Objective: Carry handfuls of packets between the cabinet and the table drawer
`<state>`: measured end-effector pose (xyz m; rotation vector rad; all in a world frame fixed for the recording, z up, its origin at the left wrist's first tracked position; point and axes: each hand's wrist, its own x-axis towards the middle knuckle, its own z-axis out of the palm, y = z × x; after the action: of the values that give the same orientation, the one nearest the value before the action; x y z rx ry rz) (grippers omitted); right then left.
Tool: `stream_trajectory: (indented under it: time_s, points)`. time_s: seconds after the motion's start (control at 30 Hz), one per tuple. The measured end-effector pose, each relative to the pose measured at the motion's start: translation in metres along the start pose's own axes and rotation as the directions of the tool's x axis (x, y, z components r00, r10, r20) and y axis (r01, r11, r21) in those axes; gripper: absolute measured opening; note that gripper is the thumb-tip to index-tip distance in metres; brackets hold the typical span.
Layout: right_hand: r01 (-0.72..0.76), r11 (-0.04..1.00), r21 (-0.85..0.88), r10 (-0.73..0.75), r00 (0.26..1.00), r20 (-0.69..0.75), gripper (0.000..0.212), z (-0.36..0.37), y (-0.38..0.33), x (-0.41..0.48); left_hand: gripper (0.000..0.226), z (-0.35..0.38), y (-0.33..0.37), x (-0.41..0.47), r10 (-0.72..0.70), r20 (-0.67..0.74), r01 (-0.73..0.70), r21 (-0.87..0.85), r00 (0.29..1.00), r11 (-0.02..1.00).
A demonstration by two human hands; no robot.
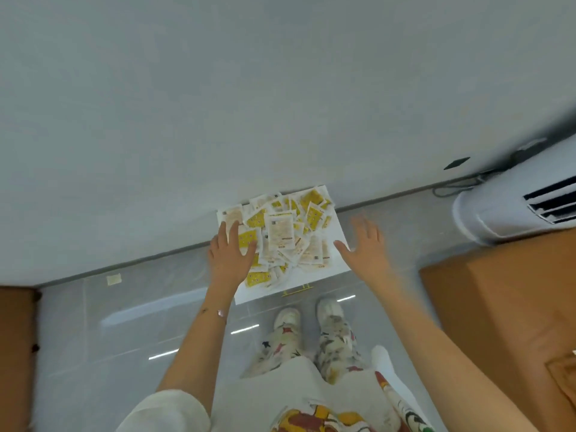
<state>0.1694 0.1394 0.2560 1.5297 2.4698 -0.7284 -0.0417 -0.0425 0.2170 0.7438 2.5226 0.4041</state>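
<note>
Early going, by the look of it — packets (280, 235) heaped loose on white board (338, 244) by wall. Left hand (229, 257) flat on pile, right hand (364, 244) spread, holding nothing — none sorted.

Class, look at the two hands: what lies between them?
In the head view, a heap of yellow and white packets on a white board lies between the left hand and the right hand.

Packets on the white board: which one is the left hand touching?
The yellow packet at the pile's left edge, under the left hand's fingertips. The large pale packet lies face-up mid-pile, untouched; the right hand hovers open.
</note>
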Motion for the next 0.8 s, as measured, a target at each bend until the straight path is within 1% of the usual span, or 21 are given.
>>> stream_trajectory:
  time_s: [0.13,0.23,0.33,0.4,0.47,0.57,0.63,0.67,0.73,0.8]
  points:
    - [0.024,0.993,0.113,-0.039,0.991,0.13,0.074,0.061,-0.016,0.055,0.067,0.064,-0.022,0.033,-0.114,0.069,0.12,-0.08,0.991,0.99]
    - [0.031,0.987,0.158,-0.068,0.971,0.231,0.075,0.113,-0.02,0.102,0.066,0.118,-0.042,0.054,-0.209,0.111,0.218,-0.07,0.972,0.974]
    - [0.049,0.983,0.178,-0.1,0.952,0.289,0.08,0.162,-0.018,0.155,0.069,0.164,-0.061,0.08,-0.289,0.129,0.303,-0.111,0.949,0.947]
    - [0.039,0.987,0.153,-0.088,0.94,0.329,0.088,0.191,-0.014,0.188,0.076,0.19,-0.072,0.099,-0.339,0.155,0.364,-0.177,0.928,0.915]
    - [0.033,0.994,0.109,-0.071,0.926,0.37,0.101,0.218,-0.011,0.218,0.081,0.212,-0.081,0.116,-0.376,0.155,0.405,-0.259,0.914,0.877]
    - [0.098,0.992,0.077,-0.12,0.918,0.379,0.114,0.247,-0.012,0.249,0.078,0.234,-0.083,0.133,-0.46,0.121,0.468,-0.385,0.88,0.795]
    - [0.157,0.985,0.066,-0.17,0.92,0.353,0.114,0.255,-0.017,0.258,0.074,0.239,-0.079,0.139,-0.548,0.083,0.53,-0.406,0.833,0.744]
    - [0.167,0.984,0.06,-0.178,0.922,0.343,0.112,0.256,-0.02,0.261,0.074,0.24,-0.077,0.141,-0.601,0.068,0.57,-0.416,0.796,0.709]
    - [0.205,0.979,0.018,-0.2,0.923,0.33,0.099,0.255,-0.024,0.265,0.076,0.239,-0.075,0.146,-0.722,0.079,0.668,-0.458,0.687,0.586]
    - [0.259,0.965,-0.035,-0.231,0.909,0.346,0.082,0.252,-0.026,0.268,0.078,0.237,-0.076,0.151,-0.812,0.136,0.754,-0.483,0.568,0.446]
